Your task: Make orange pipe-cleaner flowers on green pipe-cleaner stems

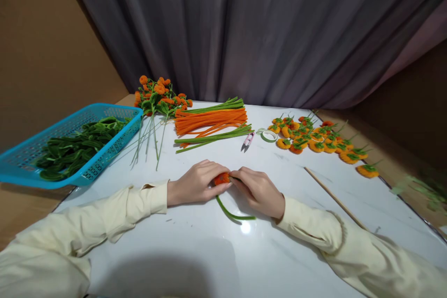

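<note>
A small orange pipe-cleaner roll is held between the fingers and thumb of my left hand, low over the table. My right hand is closed in a pinch at the roll's right end; its fingertips partly hide what they grip there. From beneath my left hand a green pipe cleaner curves down and to the right above the tabletop. Whether it joins the roll is hidden. Beyond my hands lie pink-handled thread snips and a roll of green tape.
A blue basket of green leaves stands left. Behind are finished orange flowers, orange pipe cleaners and green pipe cleaners. Several yellow-orange flower heads lie right, near a thin wooden stick. A grey curtain hangs behind.
</note>
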`<state>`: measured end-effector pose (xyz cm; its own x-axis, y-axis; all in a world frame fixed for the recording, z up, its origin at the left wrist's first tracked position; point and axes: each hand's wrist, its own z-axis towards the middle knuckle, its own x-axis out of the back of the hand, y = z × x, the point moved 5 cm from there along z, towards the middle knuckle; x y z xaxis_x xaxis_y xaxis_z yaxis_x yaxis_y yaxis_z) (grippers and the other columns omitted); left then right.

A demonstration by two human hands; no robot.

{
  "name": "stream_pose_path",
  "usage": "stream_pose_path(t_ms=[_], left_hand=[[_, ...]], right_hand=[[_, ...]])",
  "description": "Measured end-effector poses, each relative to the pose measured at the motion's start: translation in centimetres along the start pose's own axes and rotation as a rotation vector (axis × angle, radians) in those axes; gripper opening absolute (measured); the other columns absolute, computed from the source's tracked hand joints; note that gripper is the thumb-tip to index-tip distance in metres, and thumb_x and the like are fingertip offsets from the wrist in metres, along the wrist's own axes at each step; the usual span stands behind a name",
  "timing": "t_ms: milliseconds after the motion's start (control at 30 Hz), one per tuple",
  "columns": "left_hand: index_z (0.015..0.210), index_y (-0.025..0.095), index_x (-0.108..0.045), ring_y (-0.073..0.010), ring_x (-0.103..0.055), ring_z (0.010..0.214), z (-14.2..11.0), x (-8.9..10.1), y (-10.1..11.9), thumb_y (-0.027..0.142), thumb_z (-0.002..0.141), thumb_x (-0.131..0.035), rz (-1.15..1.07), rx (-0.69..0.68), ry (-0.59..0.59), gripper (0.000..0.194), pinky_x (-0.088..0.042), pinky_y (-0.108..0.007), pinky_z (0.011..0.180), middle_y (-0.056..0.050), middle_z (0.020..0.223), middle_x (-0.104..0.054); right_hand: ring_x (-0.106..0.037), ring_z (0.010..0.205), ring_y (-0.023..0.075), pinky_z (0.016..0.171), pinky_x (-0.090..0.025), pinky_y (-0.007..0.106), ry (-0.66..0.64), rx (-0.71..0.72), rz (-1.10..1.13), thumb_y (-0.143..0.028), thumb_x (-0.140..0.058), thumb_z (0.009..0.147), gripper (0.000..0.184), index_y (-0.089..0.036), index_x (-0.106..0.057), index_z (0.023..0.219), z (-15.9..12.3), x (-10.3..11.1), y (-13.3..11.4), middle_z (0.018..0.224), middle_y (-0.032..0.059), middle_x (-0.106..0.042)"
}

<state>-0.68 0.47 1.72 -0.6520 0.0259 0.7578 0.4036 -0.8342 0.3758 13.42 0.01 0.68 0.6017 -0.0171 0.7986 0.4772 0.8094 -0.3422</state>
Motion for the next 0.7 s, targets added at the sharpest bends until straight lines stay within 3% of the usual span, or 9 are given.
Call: stream_pose_path(t_ms=[167,367,533,700], left_hand=[[0.095,0.014,-0.058,-0.0181,-0.061,0.077,-0.1,-0.4,-0.2,0.022,0.086,-0.05,0.063,-0.026,0.001,0.015,-0.048,-0.031,0.073,-0.008,0.083,-0.067],[0.092,0.014,-0.058,-0.0179,-0.06,0.075,-0.1,-0.4,-0.3,0.022,0.085,-0.05,0.074,-0.007,-0.01,0.014,-0.048,-0.031,0.071,-0.007,0.08,-0.066],[0.092,0.014,-0.059,-0.015,-0.058,0.072,0.1,-0.3,-0.8,0.026,0.085,-0.05,-0.148,0.077,-0.134,0.016,-0.047,-0.026,0.067,-0.007,0.082,-0.064],[0.095,0.013,-0.06,-0.0109,-0.054,0.062,0.2,-0.3,-1.4,0.018,0.083,-0.046,-0.295,0.141,-0.206,0.019,-0.045,-0.021,0.058,-0.005,0.079,-0.064]], right_hand=[[-0.051,0.055,0.014,0.053,-0.033,0.024,-0.073,-0.016,-0.146,-0.022,-0.031,0.094,0.025,-0.016,-0.055,0.088,-0.2,-0.3,0.1,0.063,0.0034,-0.058],[-0.051,0.054,0.0135,0.053,-0.031,0.024,-0.155,-0.05,-0.138,-0.021,-0.028,0.093,0.028,-0.016,-0.054,0.084,-0.4,-0.4,0.4,0.065,0.0046,-0.06],[-0.051,0.053,0.0136,0.053,-0.031,0.024,-0.147,-0.048,-0.146,-0.02,-0.029,0.093,0.027,-0.016,-0.054,0.086,-0.6,-0.4,0.5,0.065,0.0045,-0.061],[-0.05,0.053,0.0145,0.052,-0.031,0.025,-0.151,-0.014,-0.18,-0.019,-0.028,0.093,0.027,-0.015,-0.054,0.088,-0.7,-0.7,0.5,0.065,0.0045,-0.059]])
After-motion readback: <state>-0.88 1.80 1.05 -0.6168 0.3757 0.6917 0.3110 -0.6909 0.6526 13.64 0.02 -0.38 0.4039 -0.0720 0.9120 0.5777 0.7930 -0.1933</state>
